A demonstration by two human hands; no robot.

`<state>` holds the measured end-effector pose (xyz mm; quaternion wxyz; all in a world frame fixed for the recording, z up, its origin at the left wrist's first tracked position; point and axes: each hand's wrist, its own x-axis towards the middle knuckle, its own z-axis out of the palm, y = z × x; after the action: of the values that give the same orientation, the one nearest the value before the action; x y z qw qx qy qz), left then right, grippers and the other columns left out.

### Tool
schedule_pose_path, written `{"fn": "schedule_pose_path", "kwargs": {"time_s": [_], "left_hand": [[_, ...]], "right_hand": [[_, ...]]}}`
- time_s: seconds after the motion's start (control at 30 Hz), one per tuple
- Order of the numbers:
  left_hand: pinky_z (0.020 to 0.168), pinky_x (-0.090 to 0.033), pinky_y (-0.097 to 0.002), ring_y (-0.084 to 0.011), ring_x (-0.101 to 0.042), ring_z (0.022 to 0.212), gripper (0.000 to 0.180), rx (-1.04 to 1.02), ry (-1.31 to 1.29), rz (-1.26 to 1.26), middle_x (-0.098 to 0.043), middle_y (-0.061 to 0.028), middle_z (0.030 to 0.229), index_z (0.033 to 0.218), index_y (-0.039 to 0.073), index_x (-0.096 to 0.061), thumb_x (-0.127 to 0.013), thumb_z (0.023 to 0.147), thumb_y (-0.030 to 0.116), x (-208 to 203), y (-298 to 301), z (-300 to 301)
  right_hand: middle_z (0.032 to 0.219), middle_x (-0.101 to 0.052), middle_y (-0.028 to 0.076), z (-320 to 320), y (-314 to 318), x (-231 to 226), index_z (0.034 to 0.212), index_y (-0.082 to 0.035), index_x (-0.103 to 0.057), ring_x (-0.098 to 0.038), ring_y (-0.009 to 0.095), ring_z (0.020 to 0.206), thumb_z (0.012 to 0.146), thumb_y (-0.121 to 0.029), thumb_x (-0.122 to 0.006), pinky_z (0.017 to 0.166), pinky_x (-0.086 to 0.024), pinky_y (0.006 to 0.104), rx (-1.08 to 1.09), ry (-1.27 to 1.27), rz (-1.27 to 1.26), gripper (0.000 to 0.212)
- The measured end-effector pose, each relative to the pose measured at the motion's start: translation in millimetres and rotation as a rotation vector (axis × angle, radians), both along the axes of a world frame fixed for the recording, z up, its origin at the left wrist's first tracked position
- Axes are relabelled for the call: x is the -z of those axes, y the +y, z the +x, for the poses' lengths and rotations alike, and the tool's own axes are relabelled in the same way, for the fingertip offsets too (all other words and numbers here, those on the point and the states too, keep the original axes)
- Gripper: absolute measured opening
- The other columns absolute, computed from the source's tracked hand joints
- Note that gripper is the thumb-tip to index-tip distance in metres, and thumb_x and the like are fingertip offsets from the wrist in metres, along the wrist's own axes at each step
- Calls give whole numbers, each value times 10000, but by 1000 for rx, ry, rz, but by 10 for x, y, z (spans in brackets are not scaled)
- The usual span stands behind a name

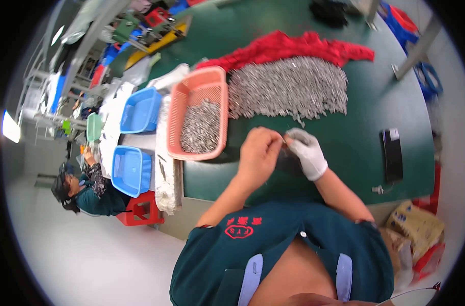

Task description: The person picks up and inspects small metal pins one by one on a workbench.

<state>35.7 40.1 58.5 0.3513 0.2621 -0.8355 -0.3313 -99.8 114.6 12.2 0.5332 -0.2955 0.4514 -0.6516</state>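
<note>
My bare left hand (260,155) and my right hand (307,153), in a white glove, meet over the green table in front of me. Both are closed in a pinch with fingertips nearly touching. Something small and dark shows between them, too tiny to name. Just beyond my hands spreads a wide pile of small silvery metal pieces (288,86), with a crumpled red cloth (294,45) along its far edge. To the left of my left hand stands a pink plastic basket (224,109), its bottom covered with more silvery pieces (201,127).
Two blue baskets (132,149) (140,109) stand left of the pink one, and a green basket (94,127) farther off. A black phone (393,155) lies at the right. At the left, a co-worker (97,191) sits by a red stool (142,210). Bags (416,229) lie below the right edge.
</note>
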Motion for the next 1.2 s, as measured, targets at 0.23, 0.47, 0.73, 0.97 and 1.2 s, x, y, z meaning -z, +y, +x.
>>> {"fn": "schedule_pose_path", "kwargs": {"time_s": [0.23,0.47,0.73,0.97,1.2], "left_hand": [[659,-439,-289,-202,-530,731,45,36,31,188,-535,-83,817,871,-4,-570,-597,840,15,71,72,44],[650,-438,-283,-179,-526,741,83,10,60,89,-538,-68,814,844,17,-575,-644,801,8,69,68,98],[769,-439,-386,-299,-556,836,120,-610,-97,-344,-593,-119,844,875,17,-602,-648,764,5,9,-636,716],[783,-454,-374,-287,-563,861,133,-386,-92,-202,-605,-106,883,886,25,-631,-665,758,11,73,-464,361],[746,-455,-380,-303,-564,825,97,57,-192,-148,-612,-102,819,838,33,-632,-670,749,32,407,-344,-299]], "right_hand": [[769,-544,-44,50,61,66,919,-32,-604,-455,34,667,902,-131,-612,582,-355,187,50,-96,55,101],[727,-515,-50,78,64,82,935,-20,-603,-420,33,618,916,-137,-596,549,-317,189,24,-39,-13,119],[555,-323,-51,-145,2,8,858,21,-575,-278,80,507,939,-245,-538,534,-261,269,142,-375,-277,280],[538,-270,-54,-382,-28,-34,836,2,-557,-252,81,499,961,-206,-480,531,-241,268,263,-474,-375,255],[542,-255,-49,-468,19,-85,829,-4,-546,-244,94,510,959,-179,-450,557,-259,273,364,-485,-345,238]]}}
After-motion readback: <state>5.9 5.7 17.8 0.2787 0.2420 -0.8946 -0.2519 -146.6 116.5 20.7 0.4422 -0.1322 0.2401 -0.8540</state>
